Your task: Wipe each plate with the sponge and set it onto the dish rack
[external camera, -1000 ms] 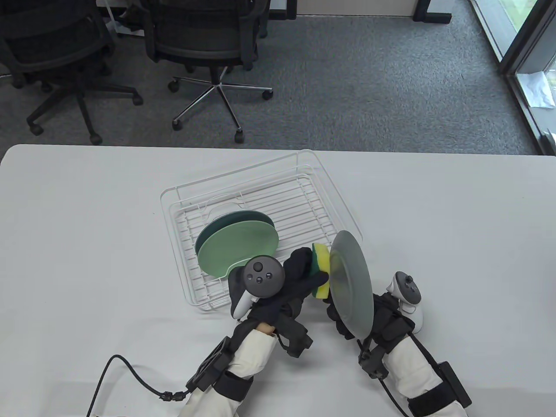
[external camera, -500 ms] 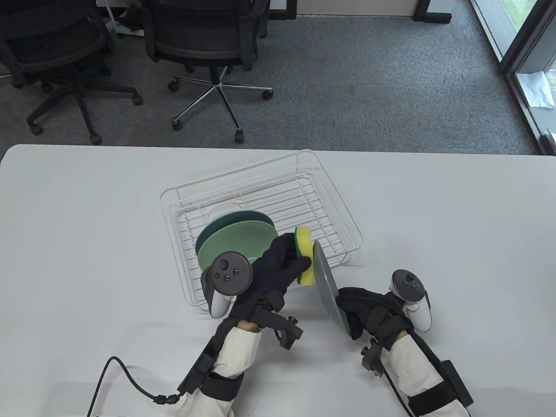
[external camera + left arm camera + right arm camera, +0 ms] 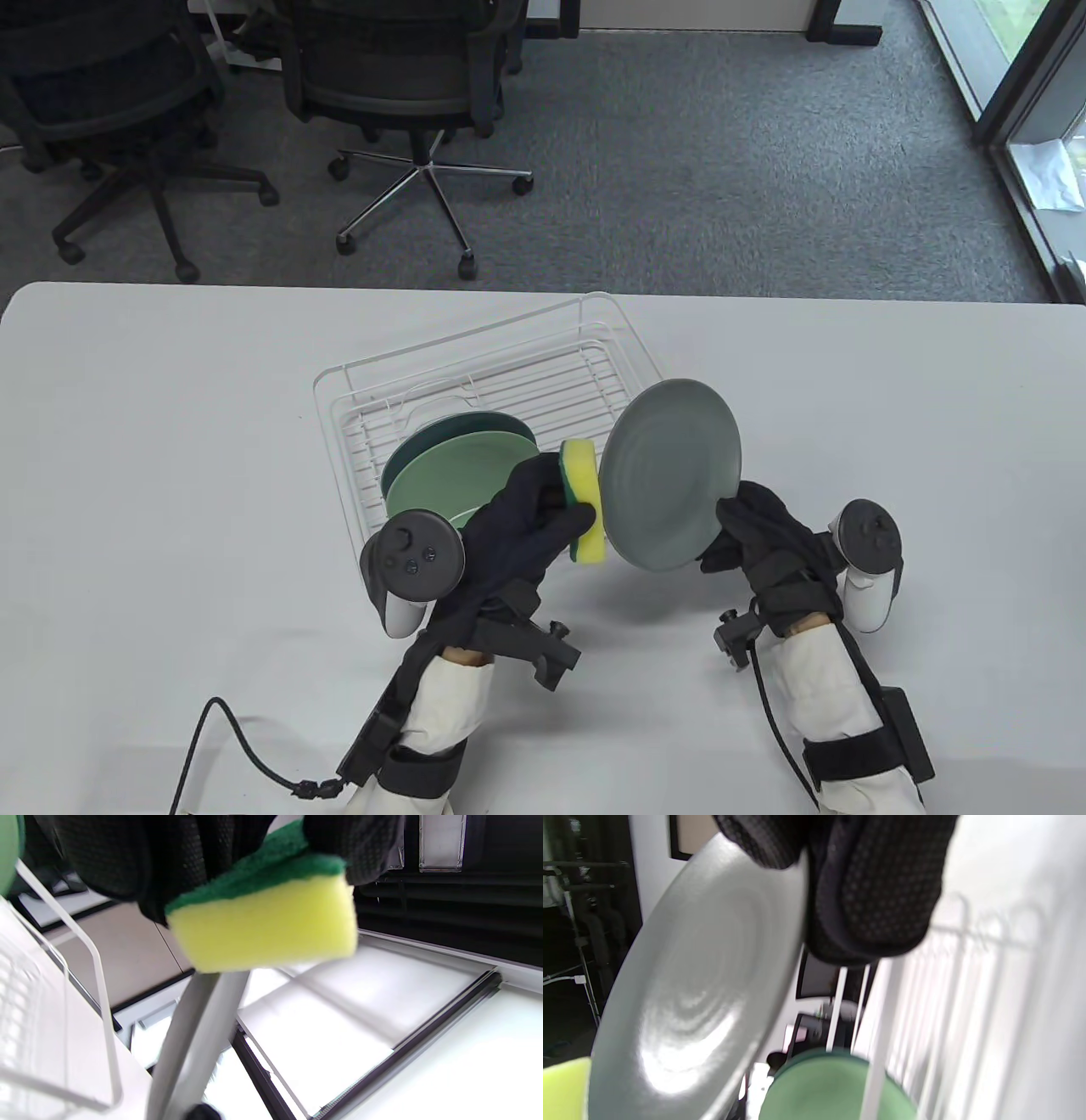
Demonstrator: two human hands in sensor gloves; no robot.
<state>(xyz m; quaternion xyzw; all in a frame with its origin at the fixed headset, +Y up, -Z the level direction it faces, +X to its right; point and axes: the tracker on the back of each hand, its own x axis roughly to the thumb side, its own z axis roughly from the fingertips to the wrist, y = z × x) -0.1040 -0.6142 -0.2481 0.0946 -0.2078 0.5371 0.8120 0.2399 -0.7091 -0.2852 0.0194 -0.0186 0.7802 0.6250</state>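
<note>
My right hand (image 3: 747, 531) grips the rim of a grey plate (image 3: 670, 475), holding it tilted in the air over the near right corner of the white wire dish rack (image 3: 407, 365). In the right wrist view the grey plate (image 3: 687, 993) fills the left half under my gloved fingers (image 3: 874, 899). My left hand (image 3: 543, 518) holds a yellow sponge with a green scrub side (image 3: 584, 497), its yellow face against the plate's left edge. The sponge (image 3: 267, 925) sits above the plate's rim (image 3: 199, 1031) in the left wrist view. Two green plates (image 3: 462, 484) lean in the rack.
The rack stands mid-table on the white table (image 3: 170, 475). A black cable (image 3: 229, 739) trails near the front left edge. Office chairs (image 3: 399, 93) stand on the carpet beyond the table's far edge.
The grey plate has swung from edge-on to face the camera and risen toward the rack. My right hand moved right and up; my left hand with the sponge shifted slightly left.
</note>
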